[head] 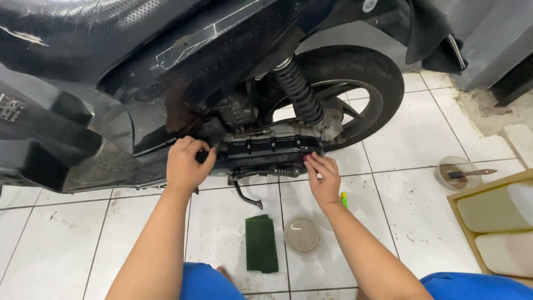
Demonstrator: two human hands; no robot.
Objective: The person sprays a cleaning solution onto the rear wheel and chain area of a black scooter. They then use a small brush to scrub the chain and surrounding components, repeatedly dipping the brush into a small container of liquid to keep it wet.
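Note:
A black scooter [139,61] stands on white floor tiles, its rear wheel [361,83] at the upper right. My left hand [187,164] grips the front end of the black engine side cover [272,147] low on the scooter. At the cover's rear end, my right hand [323,176] rests with its fingertips on the lower edge. A coiled black rear shock [298,91] rises above the cover. The kickstand [247,195] hangs just below it.
A folded green cloth [261,243] and a round clear lid [302,234] lie on the tiles between my arms. A small yellow-green object [344,199] sits by my right wrist. A clear bowl with a brush [458,173] and a wooden tray [497,219] stand at right.

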